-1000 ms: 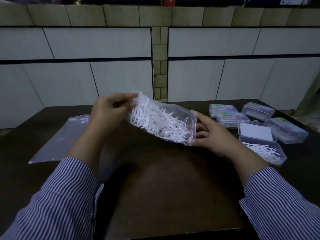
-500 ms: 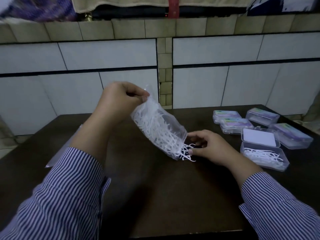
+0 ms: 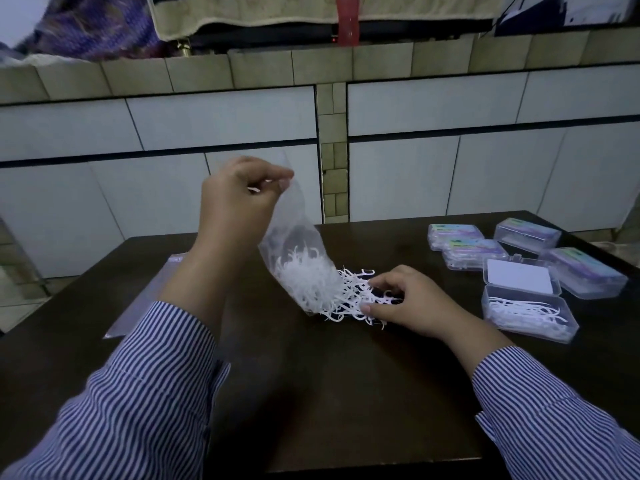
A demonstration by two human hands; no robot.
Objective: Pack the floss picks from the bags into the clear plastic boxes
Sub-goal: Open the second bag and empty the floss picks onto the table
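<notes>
On the far left of the dark table lay a flat empty bag, partly hidden behind the striped sleeve. Next to it, the left hand pinched the closed end of the clear bag and held it up high, with the open end pointing down at the table. A second before, that bag was lying almost flat between both hands and was still full. Now it was tipped up, and many floss picks had slid out into a small white pile on the table. More picks were still inside the bag near its mouth.

The right hand had let go of the bag. Its fingers were curled over the pile and touched the picks, but I cannot tell if it was holding any.

I think the picks were now ready to be scooped up and packed.

To the right, well apart from the pile, sat the open box with a few picks in it, close to the table's right edge. Four closed boxes sat behind it. Between the pile and the open box the table was bare, so the hand had room to move.
</notes>
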